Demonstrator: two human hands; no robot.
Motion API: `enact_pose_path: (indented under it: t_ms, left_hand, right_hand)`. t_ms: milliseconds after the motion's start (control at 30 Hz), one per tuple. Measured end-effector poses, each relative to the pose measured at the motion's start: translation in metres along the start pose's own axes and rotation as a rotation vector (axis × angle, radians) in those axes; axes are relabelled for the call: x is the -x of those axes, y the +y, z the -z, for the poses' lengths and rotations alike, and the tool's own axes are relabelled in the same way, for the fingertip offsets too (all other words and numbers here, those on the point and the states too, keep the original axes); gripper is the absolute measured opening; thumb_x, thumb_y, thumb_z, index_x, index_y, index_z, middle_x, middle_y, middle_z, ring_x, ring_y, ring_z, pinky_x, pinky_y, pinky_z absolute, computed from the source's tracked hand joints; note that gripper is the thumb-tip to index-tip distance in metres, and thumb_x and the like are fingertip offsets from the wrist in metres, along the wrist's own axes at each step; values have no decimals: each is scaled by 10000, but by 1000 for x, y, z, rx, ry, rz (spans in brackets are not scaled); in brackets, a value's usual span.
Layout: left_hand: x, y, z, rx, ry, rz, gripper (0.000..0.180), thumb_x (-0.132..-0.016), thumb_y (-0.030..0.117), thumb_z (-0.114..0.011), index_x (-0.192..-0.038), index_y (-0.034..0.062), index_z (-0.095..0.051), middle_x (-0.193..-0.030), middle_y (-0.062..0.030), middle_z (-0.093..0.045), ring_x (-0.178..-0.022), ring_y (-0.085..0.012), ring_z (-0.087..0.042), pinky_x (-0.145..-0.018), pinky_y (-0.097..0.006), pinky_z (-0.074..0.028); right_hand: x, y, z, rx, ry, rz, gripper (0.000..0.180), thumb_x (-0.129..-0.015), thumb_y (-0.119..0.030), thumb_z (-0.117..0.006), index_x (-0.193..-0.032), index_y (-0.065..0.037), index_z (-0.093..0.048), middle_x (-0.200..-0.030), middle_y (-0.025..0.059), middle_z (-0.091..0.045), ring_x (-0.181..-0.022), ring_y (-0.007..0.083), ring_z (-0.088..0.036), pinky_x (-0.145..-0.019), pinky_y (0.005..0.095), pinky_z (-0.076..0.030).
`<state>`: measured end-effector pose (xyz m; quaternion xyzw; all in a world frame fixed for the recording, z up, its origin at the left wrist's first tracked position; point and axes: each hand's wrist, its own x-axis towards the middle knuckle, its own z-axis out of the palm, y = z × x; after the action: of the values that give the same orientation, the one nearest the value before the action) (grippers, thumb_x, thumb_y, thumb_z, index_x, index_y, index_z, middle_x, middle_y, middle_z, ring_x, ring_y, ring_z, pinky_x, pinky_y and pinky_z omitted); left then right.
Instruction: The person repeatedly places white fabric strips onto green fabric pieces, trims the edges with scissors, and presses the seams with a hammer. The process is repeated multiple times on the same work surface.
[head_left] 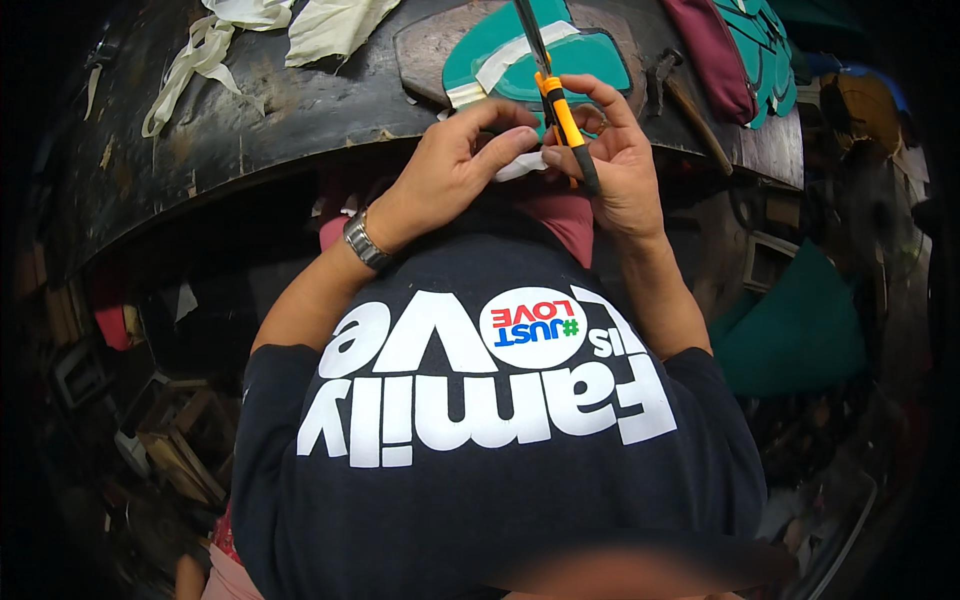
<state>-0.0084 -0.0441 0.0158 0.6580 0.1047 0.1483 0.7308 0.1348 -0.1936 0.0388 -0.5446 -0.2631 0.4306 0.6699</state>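
Note:
My right hand (622,165) holds a pair of scissors (568,125) with orange and black handles, its blades pointing away from me. My left hand (455,170) is curled beside it, thumb and forefinger drawn together. A small white strip (522,166) shows under the left thumb and reaches toward the right thumb; its grip is partly hidden. Just beyond both hands lies a teal-green flat piece (600,65) with rounded ends and a pale strip (510,62) across it. It rests on a brown slab (420,50).
A hammer (690,110) lies right of the slab. Beside it is a stack of green pieces (765,60) with a maroon one (712,60). Pale cloth scraps (335,28) lie at the far left of the dark worktable (300,115). Green sheet material (800,325) hangs lower right.

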Motion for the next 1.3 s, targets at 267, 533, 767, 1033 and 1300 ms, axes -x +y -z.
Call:
enact_pose_path:
  t_ms: [267,533,767,1033,1300]
  left_hand:
    - [-9,-2,13,-66,-217,306,221,-974,242,-716,-1036,31,-710,-896,28,-676,-772,-20,-573,-669,-183,-459]
    - [-4,-1,6,1,37,125,192,-947,185,-741,-1016,7,-720,-848,13,-682,-740,-20,-583,-656,-184,-467]
    - [-3,-4,7,175,153,103,178,-954,175,-737,-1002,8,-696,-808,20,-658,-700,-20,-570,-615,-174,-451]
    - [-2,-16,14,201,297,-68,146,-965,144,-721,-1031,17,-689,-895,-3,-689,-785,-38,-595,-723,-193,-487]
    - [7,-19,18,272,386,-107,154,-961,144,-732,-1029,13,-688,-938,-42,-725,-821,-72,-680,-728,-200,-531]
  right_hand:
    - [8,2,20,64,88,174,636,-832,77,-753,-1409,-53,-518,-1016,85,-604,-827,143,-688,-741,252,-585]
    - [46,6,34,9,1,-73,603,-822,18,-746,-1382,4,-521,-1018,89,-585,-838,128,-627,-717,246,-541]
    - [70,14,25,-7,-47,-255,692,-778,-67,-811,-1401,-15,-513,-1176,96,-582,-1009,139,-599,-890,264,-527]
    - [60,14,13,61,-48,-254,687,-760,-74,-839,-1381,-42,-548,-1149,81,-588,-1011,131,-597,-929,274,-515]
    - [48,13,1,-6,-87,-305,633,-794,29,-807,-1367,-33,-547,-1080,57,-571,-781,52,-585,-658,164,-497]
